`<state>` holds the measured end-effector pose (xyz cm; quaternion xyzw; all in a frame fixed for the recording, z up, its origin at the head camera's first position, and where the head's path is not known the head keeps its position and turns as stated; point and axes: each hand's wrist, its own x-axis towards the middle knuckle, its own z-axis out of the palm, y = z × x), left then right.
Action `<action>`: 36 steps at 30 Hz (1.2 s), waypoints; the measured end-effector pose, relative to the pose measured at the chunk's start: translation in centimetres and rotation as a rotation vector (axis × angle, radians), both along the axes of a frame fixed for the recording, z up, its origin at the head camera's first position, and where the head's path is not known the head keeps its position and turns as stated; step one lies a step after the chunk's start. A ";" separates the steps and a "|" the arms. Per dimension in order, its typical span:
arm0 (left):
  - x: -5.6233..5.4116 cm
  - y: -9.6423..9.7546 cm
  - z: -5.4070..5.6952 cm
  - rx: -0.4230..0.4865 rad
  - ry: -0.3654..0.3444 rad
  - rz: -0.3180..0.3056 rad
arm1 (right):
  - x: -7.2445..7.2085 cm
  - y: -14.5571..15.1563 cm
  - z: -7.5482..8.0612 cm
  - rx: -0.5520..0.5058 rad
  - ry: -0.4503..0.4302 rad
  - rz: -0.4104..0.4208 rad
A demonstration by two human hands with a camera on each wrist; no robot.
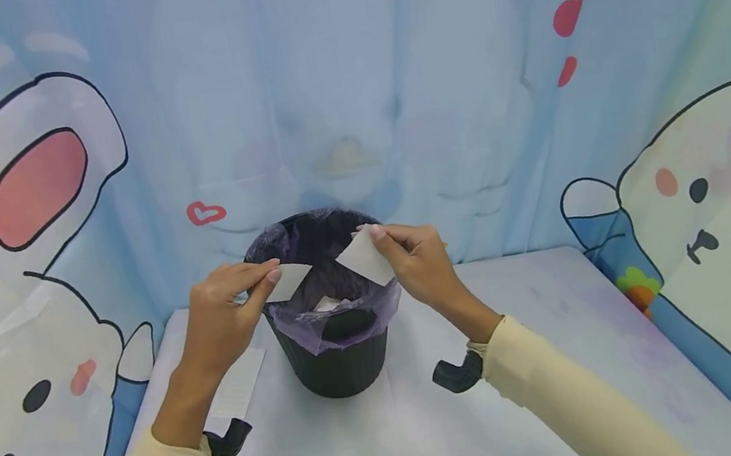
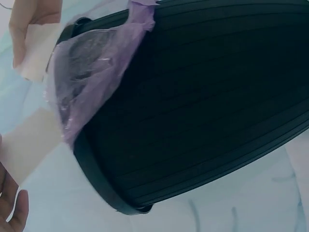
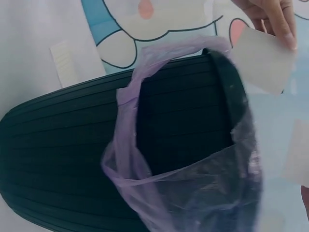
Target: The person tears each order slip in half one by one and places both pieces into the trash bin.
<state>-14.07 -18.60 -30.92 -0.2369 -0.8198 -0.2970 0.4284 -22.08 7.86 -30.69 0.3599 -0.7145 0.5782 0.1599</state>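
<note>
Left hand [image 1: 225, 308] pinches a small white paper piece [image 1: 288, 281] between thumb and fingertips; right hand [image 1: 416, 260] pinches a second, slightly larger paper piece [image 1: 364, 257] in the same way, the remaining fingers loosely curled. Both pieces hang over the mouth of the black ribbed waste bin [image 1: 339, 370], the left one at about 9 o'clock of the rim and the right one at about 2 o'clock. A purple liner bag [image 1: 377, 305] is folded over the rim, and another white scrap [image 1: 327, 304] lies inside. A paper sheet [image 1: 238, 383] rests on the pale table [image 1: 550, 326] at 8 o'clock of the bin, under the left forearm. Judged from this view, a clean drop calls for each piece to be brought well inside the rim before the pinch opens, since light paper may drift past the liner.
</note>
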 end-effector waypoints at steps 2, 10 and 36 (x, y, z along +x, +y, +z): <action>-0.4 0.0 -0.2 0.021 -0.011 -0.006 | -0.4 -0.3 -0.4 -0.001 -0.019 0.007; -1.3 0.2 -1.1 0.048 -0.071 -0.008 | -1.3 -1.7 -1.9 0.071 -0.048 -0.103; -1.5 0.6 -1.6 0.012 -0.199 0.005 | -1.6 -1.2 -2.1 0.125 -0.155 -0.121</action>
